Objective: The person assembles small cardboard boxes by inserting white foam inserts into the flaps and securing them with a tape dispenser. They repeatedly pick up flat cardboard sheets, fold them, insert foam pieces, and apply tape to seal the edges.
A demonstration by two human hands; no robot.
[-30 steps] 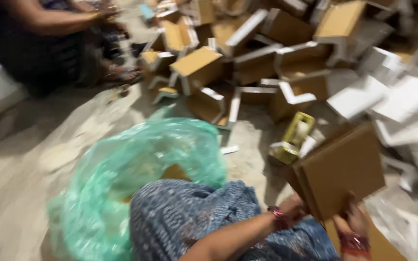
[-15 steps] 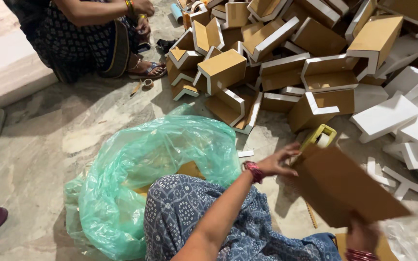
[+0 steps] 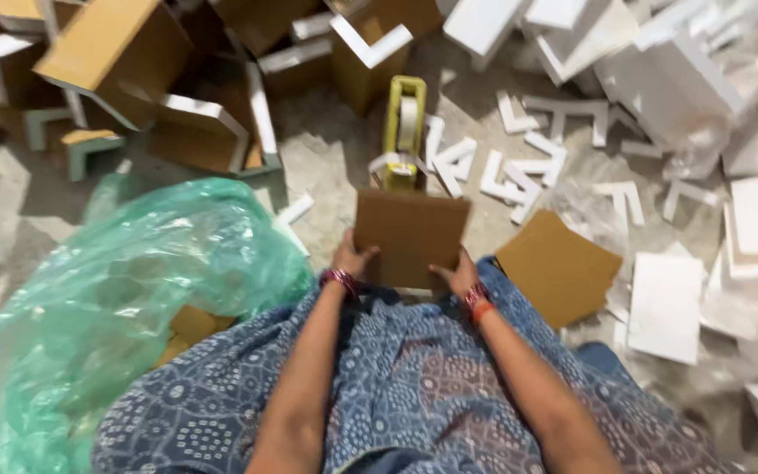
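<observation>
Head view: I have a brown cardboard piece [image 3: 410, 237] held upright in front of my lap, just above the floor. My left hand [image 3: 350, 261] grips its lower left edge and my right hand [image 3: 459, 274] its lower right edge, the fingers of both clenched on the board; most of them are hidden behind it. Just beyond the board's top edge stands a yellow tape dispenser [image 3: 404, 132] on the floor [image 3: 326, 167]. A flat cardboard sheet [image 3: 559, 268] lies by my right knee, a green plastic bag [image 3: 125, 298] billows at my left, and white foam corners [image 3: 519, 162] and half-made boxes [image 3: 195, 132] are scattered farther out. I judge this as the squaring-up step: the board is steadied in two hands, close to the tape. Any next move would call for one hand to keep the board upright while the other comes free, since the dispenser sits within easy reach but behind the board.
</observation>
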